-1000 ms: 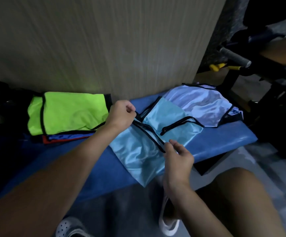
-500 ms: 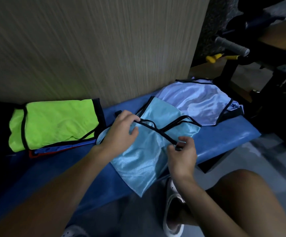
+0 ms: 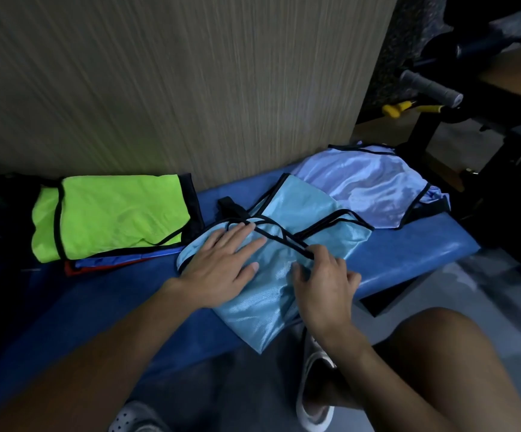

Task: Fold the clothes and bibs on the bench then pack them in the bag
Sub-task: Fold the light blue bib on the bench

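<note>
Light-blue shiny bib with black trim (image 3: 302, 210) spread on blue padded desk (image 3: 408, 254), near corner hanging over desk edge. Pale-lilac bib (image 3: 371, 185) touching it, behind-right. Neon-green folded bib (image 3: 112, 213) left of it, topping stack. Left hand (image 3: 218, 269) flat on it, fingers straight. Right hand (image 3: 324, 285) pinching its black strap (image 3: 281, 238).

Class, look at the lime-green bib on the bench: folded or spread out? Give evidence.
Folded. The lime-green bib lies as a compact rectangle, layers doubled at its left edge, atop the stacked pieces.
</note>
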The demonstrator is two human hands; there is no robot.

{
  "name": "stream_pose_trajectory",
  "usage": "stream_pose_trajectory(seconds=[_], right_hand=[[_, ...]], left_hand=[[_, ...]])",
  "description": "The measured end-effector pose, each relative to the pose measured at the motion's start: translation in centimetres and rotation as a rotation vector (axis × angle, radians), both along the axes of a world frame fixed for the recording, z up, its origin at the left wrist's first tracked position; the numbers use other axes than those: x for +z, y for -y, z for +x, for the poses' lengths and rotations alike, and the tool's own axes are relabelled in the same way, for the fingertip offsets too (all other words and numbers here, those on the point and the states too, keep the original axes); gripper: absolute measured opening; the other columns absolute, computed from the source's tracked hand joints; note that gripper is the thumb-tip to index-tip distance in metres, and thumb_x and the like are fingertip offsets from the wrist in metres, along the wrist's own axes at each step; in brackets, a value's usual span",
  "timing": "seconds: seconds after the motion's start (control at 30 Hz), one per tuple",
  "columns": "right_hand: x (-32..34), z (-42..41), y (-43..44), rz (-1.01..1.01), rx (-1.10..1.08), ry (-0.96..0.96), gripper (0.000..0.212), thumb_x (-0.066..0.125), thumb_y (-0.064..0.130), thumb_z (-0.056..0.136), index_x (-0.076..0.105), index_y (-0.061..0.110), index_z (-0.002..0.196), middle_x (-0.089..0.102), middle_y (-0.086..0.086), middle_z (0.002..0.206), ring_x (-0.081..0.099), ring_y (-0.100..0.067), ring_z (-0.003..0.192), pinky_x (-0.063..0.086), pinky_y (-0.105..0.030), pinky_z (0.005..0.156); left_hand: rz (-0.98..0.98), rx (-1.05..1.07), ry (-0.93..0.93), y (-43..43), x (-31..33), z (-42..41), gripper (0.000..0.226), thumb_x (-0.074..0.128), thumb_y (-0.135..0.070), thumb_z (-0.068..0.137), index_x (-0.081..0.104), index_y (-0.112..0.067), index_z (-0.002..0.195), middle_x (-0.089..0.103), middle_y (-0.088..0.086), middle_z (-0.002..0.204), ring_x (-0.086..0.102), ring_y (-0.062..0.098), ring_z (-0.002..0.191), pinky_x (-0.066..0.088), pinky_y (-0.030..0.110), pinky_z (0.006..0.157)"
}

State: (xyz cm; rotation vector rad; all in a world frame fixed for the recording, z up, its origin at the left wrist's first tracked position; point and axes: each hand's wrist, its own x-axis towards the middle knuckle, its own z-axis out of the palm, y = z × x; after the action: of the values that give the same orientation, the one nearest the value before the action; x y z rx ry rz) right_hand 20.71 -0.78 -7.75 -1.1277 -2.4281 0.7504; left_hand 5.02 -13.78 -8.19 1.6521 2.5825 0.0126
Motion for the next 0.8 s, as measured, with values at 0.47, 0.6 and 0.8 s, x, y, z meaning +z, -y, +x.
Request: stream_pose_trajectory(seconds=[0.47, 0.6, 0.8], right_hand=[[-1.9, 0.9, -0.4, 0.176, 0.103, 0.134, 0.055, 0.058, 0.049, 0.089, 0.045, 0.021, 0.134, 0.047, 0.003, 0.134, 0.039, -0.022, 0.123, 0.025, -0.042, 0.098], [-1.3, 1.2, -1.5, 0.092, 0.119, 0.158, 0.055, 0.056, 0.045, 0.09, 0.037, 0.026, 0.139, 0.041, 0.006, 0.138, 0.032, -0.018, 0.128, 0.021, -0.039, 0.1], [0.5, 1.4, -4.7, -0.073, -0.003, 0.032, 0.056, 0.059, 0.045, 0.09, 0.04, 0.026, 0.138, 0.04, 0.003, 0.134, 0.029, -0.02, 0.128, 0.021, -0.042, 0.104]], left_hand=[[-0.127, -0.133, 0.014, -0.7, -0.4, 0.2, 0.073, 0.01, -0.077, 0.091, -0.002, -0.047, 0.155, -0.014, -0.008, 0.166, -0.015, 0.01, 0.152, -0.006, 0.048, 0.123], [0.0, -0.154, -0.125, -2.4, 1.2, -0.4, 0.067, 0.02, -0.07, 0.095, 0.029, -0.038, 0.152, 0.028, -0.004, 0.159, 0.029, 0.017, 0.143, 0.016, 0.041, 0.113], [0.095, -0.209, -0.033, -9.4, 3.2, -3.7, 0.056, 0.045, -0.046, 0.101, 0.032, -0.03, 0.153, 0.029, -0.007, 0.159, 0.021, 0.012, 0.146, 0.009, 0.035, 0.114]])
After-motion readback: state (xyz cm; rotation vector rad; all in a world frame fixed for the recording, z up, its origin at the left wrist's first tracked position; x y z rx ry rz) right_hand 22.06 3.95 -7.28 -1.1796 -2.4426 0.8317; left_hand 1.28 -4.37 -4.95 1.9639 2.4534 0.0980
